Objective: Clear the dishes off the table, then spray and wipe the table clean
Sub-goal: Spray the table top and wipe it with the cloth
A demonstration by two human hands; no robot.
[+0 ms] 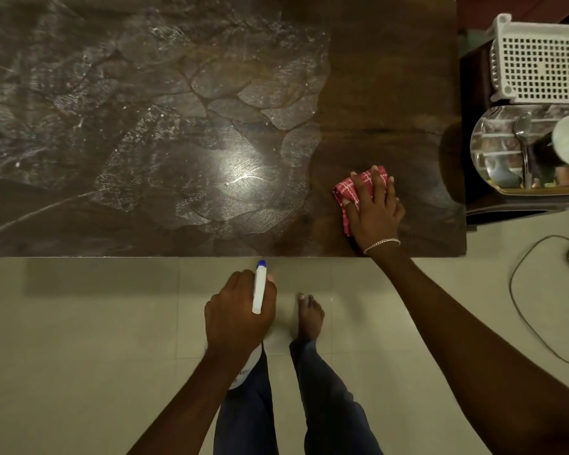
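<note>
A dark wooden table (391, 77) fills the upper view; its left and middle are covered with streaky wet spray film, its right part looks darker and plain. My right hand (373, 208) presses flat on a red patterned cloth (358, 185) near the table's front right corner. My left hand (240, 307) hangs below the table's front edge over the floor, wrapped around a white spray bottle (259, 290) with a blue nozzle tip pointing toward the table.
To the right of the table stands a lower surface with a white perforated basket (539, 60) and a glass bowl (493, 152) holding a spoon and a white cup. A cable (519, 300) loops on the tiled floor at right. My bare foot (309, 316) stands by the table.
</note>
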